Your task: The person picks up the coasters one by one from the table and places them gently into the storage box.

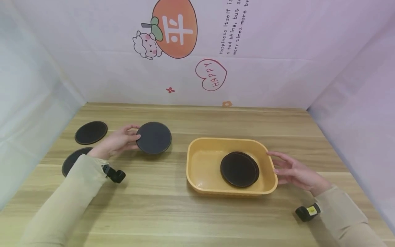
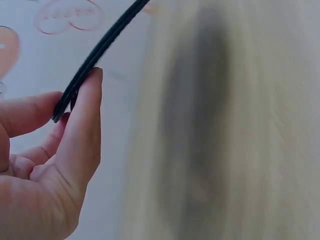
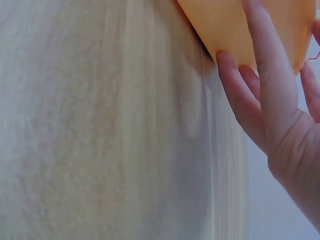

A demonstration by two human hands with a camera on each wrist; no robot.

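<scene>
My left hand (image 1: 121, 140) pinches a round black coaster (image 1: 154, 138) by its left edge, thumb on one face and fingers on the other. In the left wrist view the coaster (image 2: 95, 57) appears edge-on and tilted, raised over the table. My right hand (image 1: 291, 172) touches the right end of a yellow plastic basin (image 1: 197, 187), its fingers extended along the outer wall, as the right wrist view also shows. Inside the basin, toward its right side, lie dark round coasters (image 1: 239, 169), overlapping one another.
Two more dark coasters lie at the table's left, one farther back (image 1: 91, 132) and one nearer (image 1: 72, 161), partly covered by my left sleeve. White printed cloth (image 1: 262, 79) hangs behind the wooden table (image 1: 154, 216) and along both sides.
</scene>
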